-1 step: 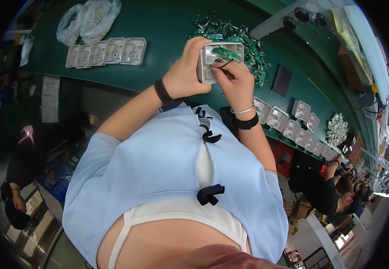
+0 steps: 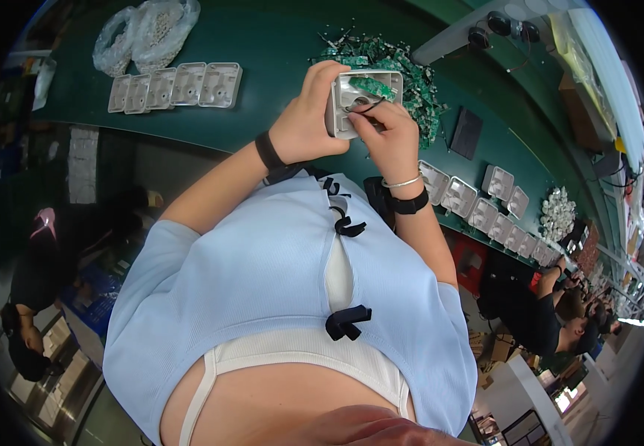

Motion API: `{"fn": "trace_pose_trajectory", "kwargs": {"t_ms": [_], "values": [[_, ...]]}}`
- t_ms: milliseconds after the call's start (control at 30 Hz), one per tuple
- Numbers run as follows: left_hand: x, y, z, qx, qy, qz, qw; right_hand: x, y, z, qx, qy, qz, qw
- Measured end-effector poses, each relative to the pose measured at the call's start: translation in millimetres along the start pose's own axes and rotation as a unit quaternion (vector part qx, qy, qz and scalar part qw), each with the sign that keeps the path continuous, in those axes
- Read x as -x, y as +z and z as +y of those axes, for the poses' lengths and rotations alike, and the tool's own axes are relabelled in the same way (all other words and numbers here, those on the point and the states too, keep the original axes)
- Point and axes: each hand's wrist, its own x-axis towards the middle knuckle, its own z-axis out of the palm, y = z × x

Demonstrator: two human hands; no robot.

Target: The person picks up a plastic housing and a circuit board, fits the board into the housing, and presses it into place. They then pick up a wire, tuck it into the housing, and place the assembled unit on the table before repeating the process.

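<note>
My left hand [image 2: 309, 115] grips a white plastic housing [image 2: 334, 111] by its left wall, fingers over the far edge and thumb along the near side. Its open side faces up. Inside, toward the far end, lies a green circuit board [image 2: 371, 88], tilted. My right hand [image 2: 390, 128] reaches in from the right, thumb and forefinger pinched on a thin dark wire [image 2: 372, 106]. The wire's ends are hidden by the fingers and the housing. Behind the housing is a heap of green circuit boards [image 2: 422, 97] with wires.
A row of white housings [image 2: 219, 85] stands left, near bags of small pale parts [image 2: 160, 33]. More housings [image 2: 459, 197] line the right edge, past a flat black block [image 2: 467, 134]. A pile of shiny pale parts [image 2: 557, 214] lies farther right. Other people [image 2: 560, 320] sit along the table.
My right hand has shifted very slightly left and the circuit board has tipped a little inside the housing. My left hand keeps its hold.
</note>
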Motion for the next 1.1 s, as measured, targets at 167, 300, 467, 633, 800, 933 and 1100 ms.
{"fn": "trace_pose_trajectory", "kwargs": {"t_ms": [167, 300, 467, 633, 800, 933, 1100], "values": [[0, -1, 2, 0.003, -0.031, -0.028, 0.999, 5, -12, 8, 0.036, -0.015, 0.006, 0.999], [-1, -5, 0, 0.018, -0.024, -0.042, 0.999, 4, -27, 19, 0.066, -0.026, 0.091, 0.993], [-3, -10, -3, 0.037, -0.024, -0.074, 0.996, -6, -41, 29, 0.125, -0.106, 0.078, 0.983], [-3, -10, -6, 0.040, -0.063, -0.101, 0.992, -12, -53, 31, 0.104, -0.210, 0.006, 0.972], [0, -10, -10, 0.040, -0.037, -0.087, 0.995, -10, -42, 27, 0.062, -0.177, -0.039, 0.982], [0, -12, -11, 0.017, -0.040, -0.090, 0.995, -7, -40, 19, 0.075, -0.198, -0.005, 0.977], [2, -9, -16, -0.010, -0.042, -0.064, 0.997, 3, -35, -3, 0.131, -0.242, 0.017, 0.961]]}}
